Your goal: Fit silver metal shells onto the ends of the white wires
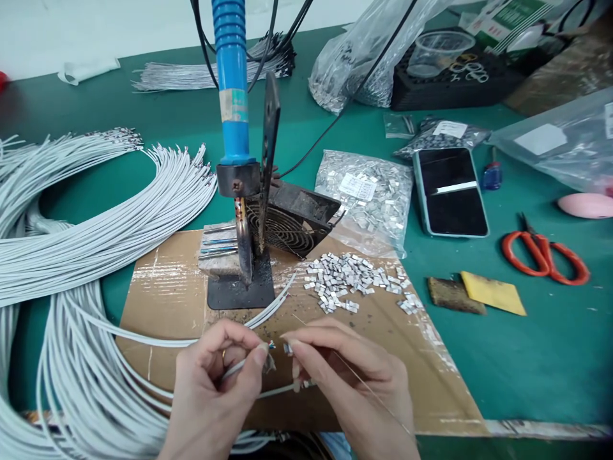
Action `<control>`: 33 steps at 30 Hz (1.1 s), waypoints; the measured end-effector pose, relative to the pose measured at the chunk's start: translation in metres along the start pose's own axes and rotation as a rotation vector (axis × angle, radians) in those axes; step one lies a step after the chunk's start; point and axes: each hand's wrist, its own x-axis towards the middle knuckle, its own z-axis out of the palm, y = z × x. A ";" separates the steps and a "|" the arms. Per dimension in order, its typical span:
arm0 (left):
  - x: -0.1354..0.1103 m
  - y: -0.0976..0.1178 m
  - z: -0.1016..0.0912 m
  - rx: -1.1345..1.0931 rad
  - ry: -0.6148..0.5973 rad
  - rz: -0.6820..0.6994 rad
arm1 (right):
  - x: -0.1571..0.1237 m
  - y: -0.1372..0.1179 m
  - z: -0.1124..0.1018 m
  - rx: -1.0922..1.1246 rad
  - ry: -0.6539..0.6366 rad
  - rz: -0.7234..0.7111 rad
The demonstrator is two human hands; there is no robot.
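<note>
My left hand (pixel 215 390) pinches a white cable (pixel 234 369) near its stripped end, where tiny coloured wires stick out past the thumb. Facing it, a short gap away, my right hand (pixel 357 383) grips a small metal connector (pixel 288 349) between thumb and fingertips. A thin solder wire (pixel 371 391) also runs through the right hand, its free end rising above the fingers. Beyond both hands, a blue-handled soldering iron (pixel 232 89) is mounted upright with its tip pointing down. Small metal connectors (pixel 342 278) lie loose in a pile on the cardboard (pixel 431 377).
Bundles of white cable (pixel 96 249) fill the left side. Behind the iron's tip leans a black fan (pixel 292 217). A bag of connectors (pixel 364 191), a phone (pixel 453 191), red-handled scissors (pixel 546 255) and a yellow sponge (pixel 493 292) lie to the right.
</note>
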 end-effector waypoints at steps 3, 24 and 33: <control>0.000 0.001 0.000 -0.003 -0.025 -0.014 | -0.001 0.003 0.003 -0.109 0.001 -0.188; 0.002 0.002 0.001 -0.050 -0.031 -0.032 | -0.002 0.002 0.005 0.213 -0.074 0.329; -0.001 -0.003 0.002 0.001 0.003 0.012 | -0.006 0.004 0.006 0.148 -0.045 0.272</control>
